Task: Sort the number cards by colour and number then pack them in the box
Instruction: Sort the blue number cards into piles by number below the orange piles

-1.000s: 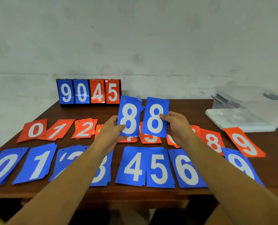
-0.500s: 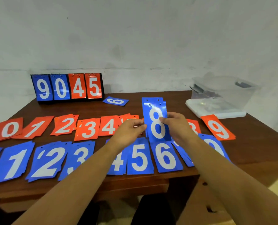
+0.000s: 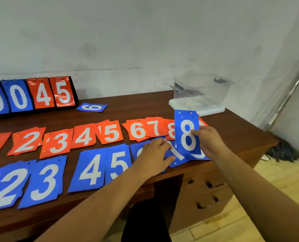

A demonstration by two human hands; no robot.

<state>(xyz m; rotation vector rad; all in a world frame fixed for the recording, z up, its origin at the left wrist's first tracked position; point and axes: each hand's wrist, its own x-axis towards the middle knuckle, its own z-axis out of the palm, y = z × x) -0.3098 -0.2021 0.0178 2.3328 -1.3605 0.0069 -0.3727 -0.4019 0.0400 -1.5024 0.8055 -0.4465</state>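
My right hand (image 3: 208,141) pinches stacked blue 8 cards (image 3: 187,135), held upright above the right end of the blue row. My left hand (image 3: 155,155) rests on the blue cards there, with its thumb on the blue 7 card (image 3: 177,155) and covering most of the blue 6. Blue cards 2, 3, 4 (image 3: 91,170) and 5 lie in the near row. Orange cards 2 to 8 lie in the row behind, the orange 5 (image 3: 111,132) in the middle. A clear plastic box (image 3: 201,91) stands on its white lid at the table's back right.
A flip scoreboard (image 3: 31,96) showing 9 0 4 5 stands at the back left. A lone blue card (image 3: 92,107) lies flat beside it. The wooden table (image 3: 141,105) ends just right of my right hand, with drawers below and a dark heap on the floor (image 3: 281,151).
The two blue 8 cards have been brought together into one stack and carried right and down. My left hand let go and dropped onto the blue row. The view swung right.
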